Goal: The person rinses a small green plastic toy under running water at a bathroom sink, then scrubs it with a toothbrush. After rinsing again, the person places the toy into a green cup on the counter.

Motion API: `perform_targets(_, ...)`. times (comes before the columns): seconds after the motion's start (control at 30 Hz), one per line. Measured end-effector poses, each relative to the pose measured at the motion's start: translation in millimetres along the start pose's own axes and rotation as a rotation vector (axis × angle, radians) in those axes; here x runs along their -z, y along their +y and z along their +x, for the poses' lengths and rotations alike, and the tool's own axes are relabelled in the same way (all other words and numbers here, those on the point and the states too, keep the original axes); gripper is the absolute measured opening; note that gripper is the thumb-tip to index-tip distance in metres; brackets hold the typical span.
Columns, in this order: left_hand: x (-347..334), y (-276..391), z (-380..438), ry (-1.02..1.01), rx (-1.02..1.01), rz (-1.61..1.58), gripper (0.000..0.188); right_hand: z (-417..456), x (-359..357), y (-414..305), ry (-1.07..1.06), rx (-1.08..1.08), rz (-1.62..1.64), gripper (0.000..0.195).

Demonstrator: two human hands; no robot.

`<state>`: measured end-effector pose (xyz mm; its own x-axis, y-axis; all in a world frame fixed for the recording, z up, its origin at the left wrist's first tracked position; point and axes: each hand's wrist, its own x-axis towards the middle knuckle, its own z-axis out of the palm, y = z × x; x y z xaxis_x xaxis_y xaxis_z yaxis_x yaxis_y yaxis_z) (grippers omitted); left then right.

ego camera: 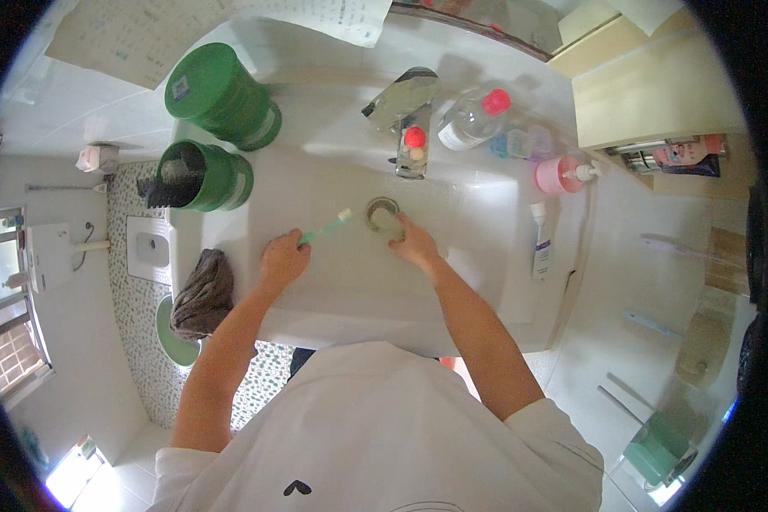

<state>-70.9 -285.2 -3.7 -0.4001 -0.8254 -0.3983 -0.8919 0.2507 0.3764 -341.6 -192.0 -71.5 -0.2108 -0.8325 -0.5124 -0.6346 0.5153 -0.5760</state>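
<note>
Inside the white sink basin (358,281), my left hand (286,257) grips the handle of a green toothbrush (323,231), whose pale bristle head points to the right. My right hand (417,243) holds a round, pale, translucent object (384,221) between thumb and fingers, directly over the drain (380,203); its exact kind is hard to tell. The chrome faucet (404,102) stands at the back of the basin, with a red-topped part (415,137) above its spout.
Two green cylindrical containers (221,96) stand at the back left. A dark cloth (205,294) hangs over the left edge. To the right are a clear bottle with a red cap (470,121), a pink pump bottle (560,175) and a white tube (541,246).
</note>
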Motion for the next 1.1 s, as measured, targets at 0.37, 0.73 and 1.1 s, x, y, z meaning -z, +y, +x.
perform_targets(0.37, 11, 8, 8, -0.010, 0.040, -0.215, 0.024, -6, -4, -35, -0.107, 0.176, -0.509, 0.061)
perform_targets(0.73, 3, 3, 25, -0.099, 0.247, -0.514, 0.041, 25, 6, -15, -0.047, -0.063, -0.164, 0.067)
perform_targets(1.1, 61, -29, -5, 0.004, 0.223, -0.552, 0.046, 21, -12, -24, 0.302, 0.018, -0.325, 0.055)
